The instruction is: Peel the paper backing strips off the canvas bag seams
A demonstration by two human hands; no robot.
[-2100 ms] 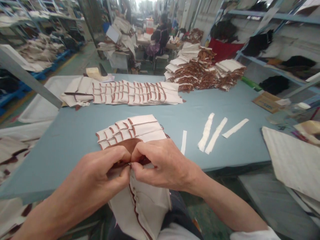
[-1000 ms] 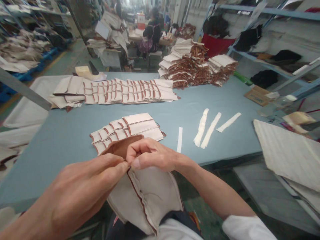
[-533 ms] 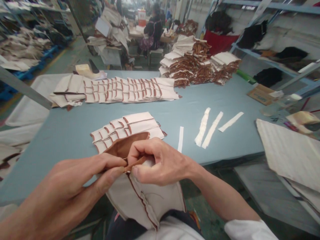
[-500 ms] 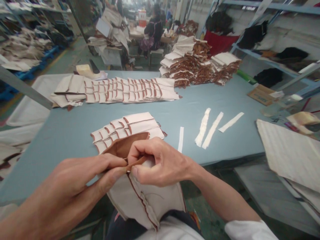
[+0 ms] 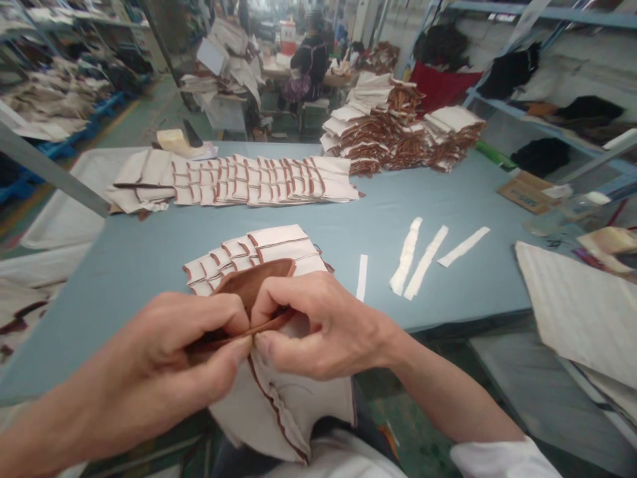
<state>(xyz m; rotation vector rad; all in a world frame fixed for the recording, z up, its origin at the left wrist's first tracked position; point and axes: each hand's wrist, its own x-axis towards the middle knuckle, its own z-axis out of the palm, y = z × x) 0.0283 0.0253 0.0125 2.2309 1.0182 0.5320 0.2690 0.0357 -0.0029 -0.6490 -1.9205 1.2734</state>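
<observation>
Both hands meet at the edge of a cream cloth piece (image 5: 323, 398). The left hand (image 5: 169, 358) pinches the edge between thumb and forefinger, and the right hand (image 5: 321, 325) does the same just beside it, the fingertips of the two hands close together with cloth clamped in each. The cloth piece hangs below the grip towards the person's lap, with a brown-edged seam (image 5: 273, 398) running down from the pinch. Just beyond the grip its brown lining (image 5: 263, 277) stands open.

Past the lining, a fanned stack (image 5: 281, 242) of similar cream pieces lies on the blue-green table (image 5: 144, 265). Farther beyond the grip is a longer overlapping row (image 5: 249, 179), and beyond it to the right rise tall piles (image 5: 368, 129) of cream and brown pieces. To the right of the grip lie four pale strips, the nearest strip (image 5: 362, 277) apart from the other three.

Well to the right, near the table's edge, a cardboard box (image 5: 525, 191) carries dark print too blurred to read; a clear bottle (image 5: 567, 212) is beside it. Far beyond the grip, a red-and-white box (image 5: 287, 38) has markings too small to make out, near a seated person (image 5: 311, 63) in dark clothing.
</observation>
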